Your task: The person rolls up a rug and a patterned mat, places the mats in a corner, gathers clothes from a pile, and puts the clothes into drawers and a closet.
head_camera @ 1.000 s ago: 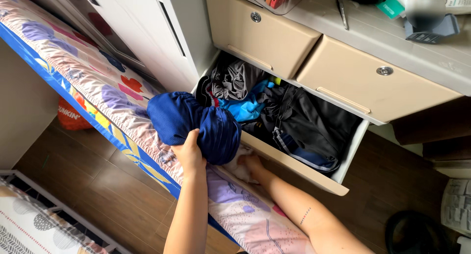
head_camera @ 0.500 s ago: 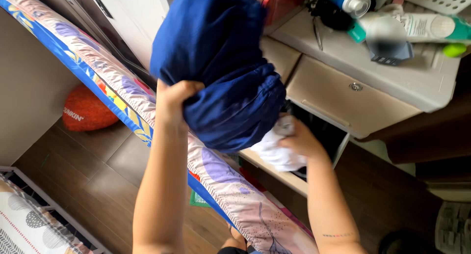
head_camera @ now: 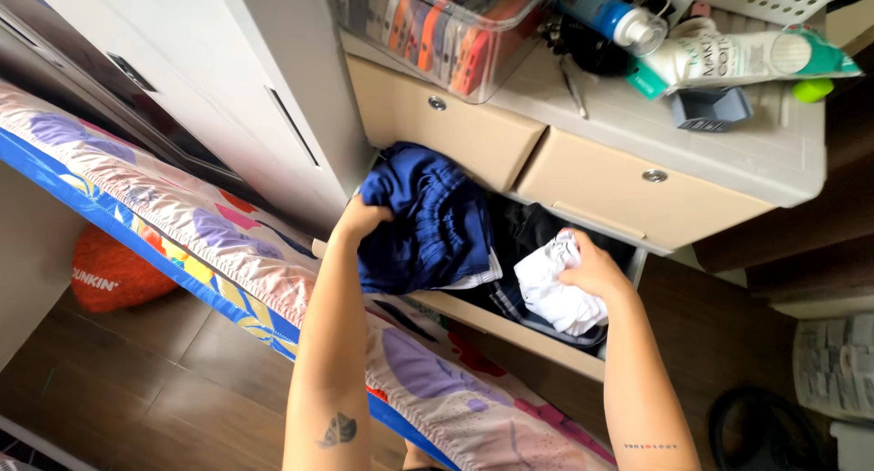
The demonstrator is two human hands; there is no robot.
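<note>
Head view: my left hand (head_camera: 362, 221) clamps the bunched dark-blue fabric garment (head_camera: 428, 221) over the open beige drawer (head_camera: 528, 330). My right hand (head_camera: 594, 269) grips a crumpled white cloth (head_camera: 555, 293) just beside it.

The open drawer (head_camera: 510, 330) was reachable from above only. The closed drawer fronts (head_camera: 628, 184) overhung its rear. A blue garment (head_camera: 428, 225) filled the left half; a white cloth (head_camera: 557, 293) and dark clothes (head_camera: 528, 234) occupied the right. The mattress edge (head_camera: 228, 253) blocked the near-left approach.

Head cam, steep down, close on drawer (head_camera: 510, 321)
</note>
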